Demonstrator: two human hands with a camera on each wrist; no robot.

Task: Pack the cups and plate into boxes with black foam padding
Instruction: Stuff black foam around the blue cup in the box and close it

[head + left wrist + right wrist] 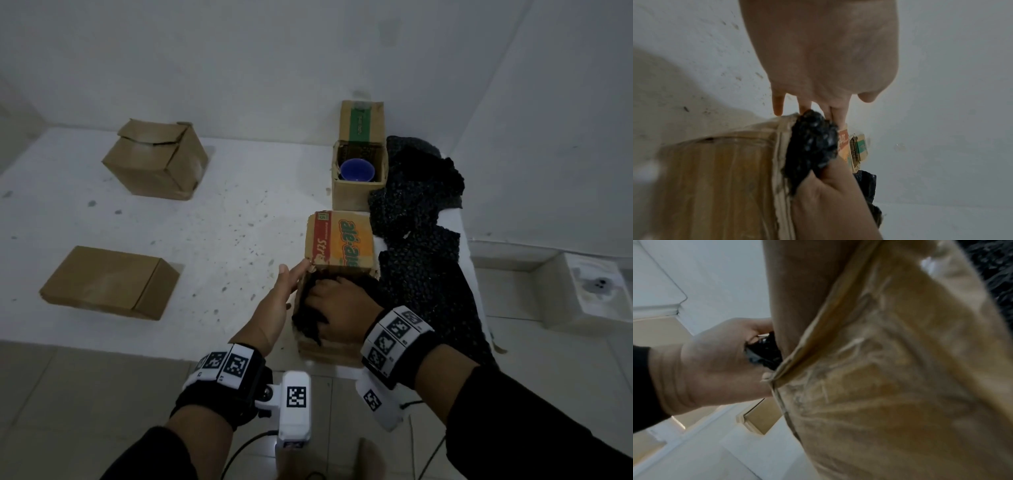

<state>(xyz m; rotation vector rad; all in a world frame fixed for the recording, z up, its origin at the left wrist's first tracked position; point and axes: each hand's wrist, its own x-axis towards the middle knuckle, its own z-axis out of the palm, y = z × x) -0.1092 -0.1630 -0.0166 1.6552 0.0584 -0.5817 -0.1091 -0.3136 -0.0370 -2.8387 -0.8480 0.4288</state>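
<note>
The white table (144,219) fills the left and middle of the head view, with a long heap of black foam (421,219) running up its right edge, just beside two open boxes. At upper left sits a closed box (156,161) and at lower left a flat box (109,282), both well apart from the hands. The far open box (359,178), right of centre, already holds a blue cup (357,170) standing mouth up; no plate shows in any view. The near printed box (337,246) stands low in the middle of the frame with its flap raised away from the person. The right hand (337,308) is inside its mouth, fingers curled round a wad of black padding (308,322), pressing it down. The left hand (279,301) lies flat with straight fingers against the box's left wall, holding nothing, bracing it. What I judge matters next is that the box's opening lies straight under the right hand, which is the nearer one, so the push goes downward while the left hand steadies the wall from the side.
</note>
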